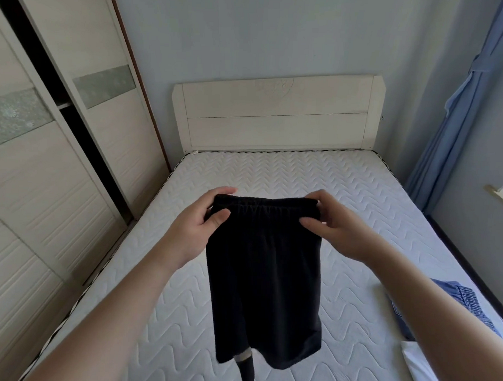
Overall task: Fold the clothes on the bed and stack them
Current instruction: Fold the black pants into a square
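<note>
Above bed (358,194), black shorts (264,276) hang vertical, waistband up.

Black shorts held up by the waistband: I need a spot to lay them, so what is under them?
Under the black shorts lies white quilted mattress, visible around them; the patch directly behind is covered.

Black shorts (266,265) — white wave-quilted mattress (273,174)

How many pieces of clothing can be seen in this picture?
3: black shorts held up by both hands; a blue garment at the bed's right edge; a white one nearer. Arms may hide more.
</note>
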The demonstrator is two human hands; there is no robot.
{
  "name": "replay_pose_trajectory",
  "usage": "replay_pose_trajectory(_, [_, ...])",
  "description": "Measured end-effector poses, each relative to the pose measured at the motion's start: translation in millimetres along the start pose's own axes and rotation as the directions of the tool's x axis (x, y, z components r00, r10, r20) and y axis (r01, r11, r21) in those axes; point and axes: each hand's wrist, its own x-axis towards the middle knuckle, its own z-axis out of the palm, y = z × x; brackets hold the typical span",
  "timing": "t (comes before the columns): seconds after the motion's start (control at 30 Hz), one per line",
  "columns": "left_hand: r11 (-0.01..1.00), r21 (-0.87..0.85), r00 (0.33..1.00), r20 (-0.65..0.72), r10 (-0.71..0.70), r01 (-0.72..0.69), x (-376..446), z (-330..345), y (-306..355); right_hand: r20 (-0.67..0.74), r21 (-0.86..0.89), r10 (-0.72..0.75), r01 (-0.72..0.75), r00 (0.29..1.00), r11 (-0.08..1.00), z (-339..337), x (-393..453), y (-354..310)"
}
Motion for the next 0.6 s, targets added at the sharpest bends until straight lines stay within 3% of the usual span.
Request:
replay_pose_trajectory(0.13, [0.994, 0.098, 0.994, 0.090, -0.059, 0.050, -2.0, -11.6, -4.5, -0.048, 0.152, -0.013, 0.020, 0.999, 0.988, 8.2, 1.1, -7.8])
replay_pose_trajectory(0.23, [0.960, 0.269, 0.933, 0.321, -0.161, 0.073, -2.2, -23.9, -0.3, -0.038, 0.082, -0.026, 0.029, 0.999, 0.996, 11.0, 0.2, -12.4])
replay_pose_trajectory(0.3, [0.904, 0.427, 0.897, 0.394, -0.200, 0.014, 0.7, -18.1, 6.7, -0.032, 0.020, -0.031, 0.032, 0.999, 0.999, 15.2, -0.7, -15.2])
replay_pose_trajectory(0.37, [0.864, 0.502, 0.896, 0.401, -0.193, -0.039, 5.5, -2.1, 14.7, -0.042, -0.040, -0.041, 0.039, 0.998, 0.998, 20.4, -1.9, -19.2])
replay_pose_trajectory(0.47, [0.892, 0.449, 0.897, 0.411, -0.162, -0.044, 12.5, 30.0, 25.6, -0.068, -0.095, -0.059, 0.052, 0.996, 0.994, 27.8, -3.9, -23.0])
replay_pose_trajectory(0.6, [0.878, 0.476, 0.958, 0.271, -0.090, -0.052, 22.1, 63.7, 31.7, -0.155, -0.032, -0.027, 0.022, 0.987, 0.999, 22.7, -9.1, -18.9])
